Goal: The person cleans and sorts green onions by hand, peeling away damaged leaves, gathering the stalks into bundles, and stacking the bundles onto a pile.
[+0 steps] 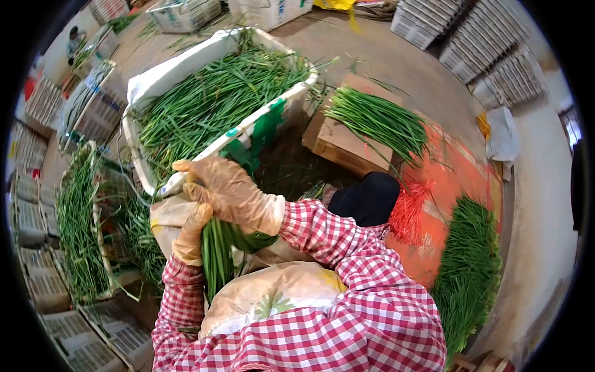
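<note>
My left hand [193, 234], in a tan, stained glove, is closed around a bunch of green chives [218, 257] above my lap. Its long leaves hang down toward the apron [273, 291]. Just above, my gloved right hand [232, 197] is bent with its fingers curled together close to the left fingertips. What lies between the right fingers is hidden, as is the upper end of the bunch. More green leaves show beneath the right wrist. Directly in front of both hands stands a white crate [214, 146] heaped with loose chives [226, 93].
A neat chive bundle [378, 121] lies on a cardboard box [347, 146]. Red ties [410, 214] and a large chive pile [468, 273] are at right on the orange sheet [443, 164]. Another filled crate [96, 223] is at left. Stacked crates [486, 43] line the wall. A person [75, 42] is far left.
</note>
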`<state>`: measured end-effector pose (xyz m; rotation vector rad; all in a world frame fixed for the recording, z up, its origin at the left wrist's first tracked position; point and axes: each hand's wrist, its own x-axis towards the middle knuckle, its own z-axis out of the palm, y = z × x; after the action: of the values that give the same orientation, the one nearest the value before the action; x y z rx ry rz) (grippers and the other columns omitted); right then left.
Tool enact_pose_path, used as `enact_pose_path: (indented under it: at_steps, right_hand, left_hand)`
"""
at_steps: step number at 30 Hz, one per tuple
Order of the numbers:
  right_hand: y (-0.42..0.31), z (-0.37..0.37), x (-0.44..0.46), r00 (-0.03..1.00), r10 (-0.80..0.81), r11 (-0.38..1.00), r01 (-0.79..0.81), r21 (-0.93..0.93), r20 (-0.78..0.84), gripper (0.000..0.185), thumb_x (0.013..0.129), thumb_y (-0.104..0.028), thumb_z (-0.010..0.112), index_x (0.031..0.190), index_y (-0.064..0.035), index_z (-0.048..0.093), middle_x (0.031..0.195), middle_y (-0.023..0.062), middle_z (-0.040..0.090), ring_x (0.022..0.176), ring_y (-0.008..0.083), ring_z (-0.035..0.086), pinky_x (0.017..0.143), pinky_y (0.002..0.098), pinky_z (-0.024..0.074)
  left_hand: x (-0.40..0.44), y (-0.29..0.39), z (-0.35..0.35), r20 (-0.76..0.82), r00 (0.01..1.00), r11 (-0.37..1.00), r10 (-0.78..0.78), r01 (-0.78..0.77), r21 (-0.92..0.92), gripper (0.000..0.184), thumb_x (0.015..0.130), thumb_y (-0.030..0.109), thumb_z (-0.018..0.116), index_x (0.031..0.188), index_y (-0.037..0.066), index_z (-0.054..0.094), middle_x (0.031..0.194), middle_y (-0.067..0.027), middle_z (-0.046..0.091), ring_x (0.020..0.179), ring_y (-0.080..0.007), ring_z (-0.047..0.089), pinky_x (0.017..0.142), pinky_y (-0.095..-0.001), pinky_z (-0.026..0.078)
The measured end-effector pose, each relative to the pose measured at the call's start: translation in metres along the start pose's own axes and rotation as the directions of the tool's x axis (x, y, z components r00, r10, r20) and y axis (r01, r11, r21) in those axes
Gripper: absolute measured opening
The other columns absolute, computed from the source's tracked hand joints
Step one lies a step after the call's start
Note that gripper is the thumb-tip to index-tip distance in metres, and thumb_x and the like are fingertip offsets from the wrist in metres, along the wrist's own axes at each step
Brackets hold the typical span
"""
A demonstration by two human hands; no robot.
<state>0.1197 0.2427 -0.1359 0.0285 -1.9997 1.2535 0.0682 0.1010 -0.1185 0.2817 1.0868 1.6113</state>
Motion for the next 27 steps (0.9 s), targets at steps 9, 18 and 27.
enact_pose_path:
  at_steps: [9, 18, 27]
  right_hand:
    - [-0.024, -0.032, 0.002, 0.77, 0.086, 0.996, -0.077, -0.042, 0.632, 0.069, 0.09, -0.058, 0.039, 0.136, -0.0062, 0.037, 0.135, 0.0214, 0.043, 0.122, 0.0351, 0.044, 0.097, 0.0351, 0.0394]
    - [0.003, -0.099, 0.008, 0.904, 0.282, 0.868, -0.099, 0.486, -0.32, 0.035, 0.096, -0.026, 0.049, 0.121, -0.002, 0.051, 0.092, 0.0101, 0.067, 0.084, 0.0187, 0.065, 0.072, 0.0329, 0.054]
    - [-0.05, -0.099, 0.017, 0.978, -0.187, 0.982, 0.184, -0.037, -0.092, 0.084, 0.083, -0.04, 0.064, 0.145, -0.0064, 0.019, 0.151, 0.0168, 0.017, 0.138, 0.025, 0.024, 0.11, 0.0369, 0.0252]
  left_hand:
    - [0.001, -0.007, 0.027, 0.033, 0.994, 0.889, 0.104, -0.107, 0.446, 0.036, 0.078, 0.03, 0.067, 0.097, 0.0, 0.063, 0.074, -0.0118, 0.064, 0.062, -0.0198, 0.061, 0.063, -0.0285, 0.051]
    - [-0.005, 0.161, -0.032, 0.392, 0.7, 0.721, 0.597, -0.683, 0.121, 0.031, 0.091, 0.019, 0.052, 0.12, 0.007, 0.048, 0.083, -0.0032, 0.055, 0.067, -0.012, 0.055, 0.087, -0.0343, 0.048]
    - [0.036, 0.142, 0.099, 0.456, 0.668, 0.145, 0.588, -0.642, 0.753, 0.022, 0.082, 0.009, 0.06, 0.103, 0.003, 0.06, 0.086, -0.0016, 0.061, 0.071, -0.0115, 0.056, 0.067, -0.0244, 0.046]
